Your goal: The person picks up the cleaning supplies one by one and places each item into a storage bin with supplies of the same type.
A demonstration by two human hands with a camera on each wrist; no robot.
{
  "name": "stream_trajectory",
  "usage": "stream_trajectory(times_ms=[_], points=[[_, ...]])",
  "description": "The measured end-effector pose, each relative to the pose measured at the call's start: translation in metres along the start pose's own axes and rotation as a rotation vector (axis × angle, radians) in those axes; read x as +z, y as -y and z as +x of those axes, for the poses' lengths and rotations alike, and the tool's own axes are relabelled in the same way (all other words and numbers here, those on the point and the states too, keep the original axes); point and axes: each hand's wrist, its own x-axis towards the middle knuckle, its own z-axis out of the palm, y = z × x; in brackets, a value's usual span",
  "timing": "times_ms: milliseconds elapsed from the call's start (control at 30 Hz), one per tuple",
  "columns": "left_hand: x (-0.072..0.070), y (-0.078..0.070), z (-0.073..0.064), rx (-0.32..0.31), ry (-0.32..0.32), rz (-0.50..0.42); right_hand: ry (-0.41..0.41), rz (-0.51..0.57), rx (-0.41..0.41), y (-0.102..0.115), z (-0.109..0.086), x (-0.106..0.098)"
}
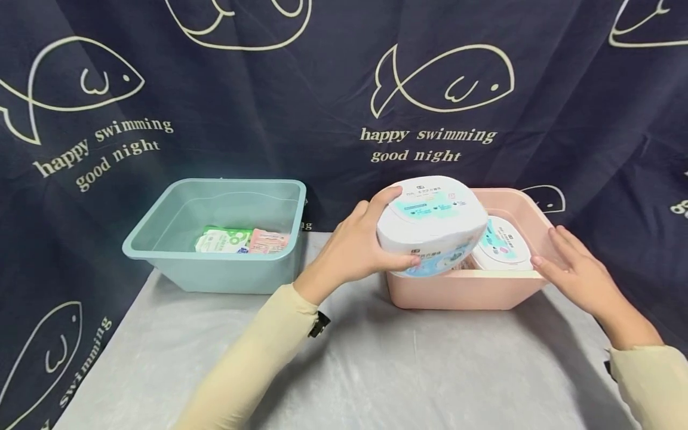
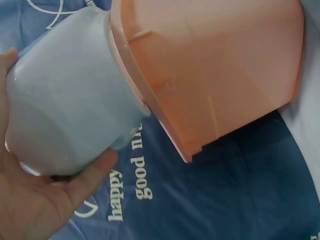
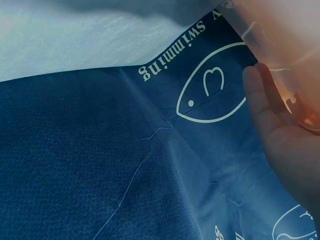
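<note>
1. The left hand [image 1: 357, 251] is gripping 1 white wipes tub [image 1: 430, 224], fingers spread wide over its top, thumb under; the tub is tilting over the near-left rim of the pink bin [image 1: 462, 292].
2. The right hand [image 1: 577, 269] is resting straight, relaxed fingers against the pink bin's right wall.
3. The backdrop [image 1: 344, 89] behind the pink bin is reading "happy swimming good night"; the tub's label print is too small to read.

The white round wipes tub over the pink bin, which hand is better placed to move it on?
Left: the left hand already grips the white round wipes tub; the right hand rests flat against the pink plastic bin.
</note>
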Motion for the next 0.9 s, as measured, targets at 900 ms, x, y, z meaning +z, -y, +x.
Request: stream_trajectory(times_ms=[900], points=[[0.083, -0.027, 0.058, -0.137, 0.095, 0.512, -0.003, -0.003, 0.025, 0.005, -0.002, 0.0]])
